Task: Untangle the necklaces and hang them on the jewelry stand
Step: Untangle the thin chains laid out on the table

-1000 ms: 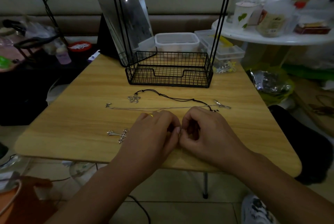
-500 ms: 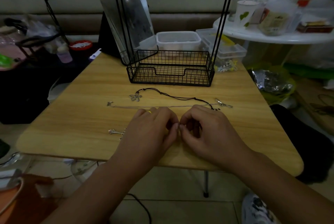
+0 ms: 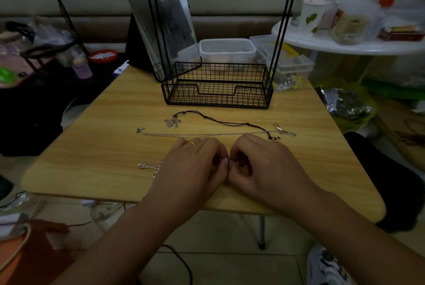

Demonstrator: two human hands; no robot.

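My left hand (image 3: 195,165) and my right hand (image 3: 264,165) rest close together on the wooden table (image 3: 103,147), fingertips meeting and pinching something small between them; what they pinch is mostly hidden. A silver pendant (image 3: 150,167) pokes out left of my left hand. Beyond the hands a thin silver chain necklace (image 3: 172,134) lies straight across the table. Behind it lies a black cord necklace (image 3: 218,120) with a silver flower pendant (image 3: 172,122). The black wire jewelry stand (image 3: 216,87) with its basket base stands at the table's far side, hooks at the top edge.
A tilted mirror (image 3: 161,22) leans behind the stand. Clear plastic boxes (image 3: 227,49) sit at the back. A white round side table (image 3: 345,43) with cups and jars is at the right. Bags and bottles crowd the left floor.
Both hands stay together at the same spot, fingers working slightly. The necklaces on the table have not moved.
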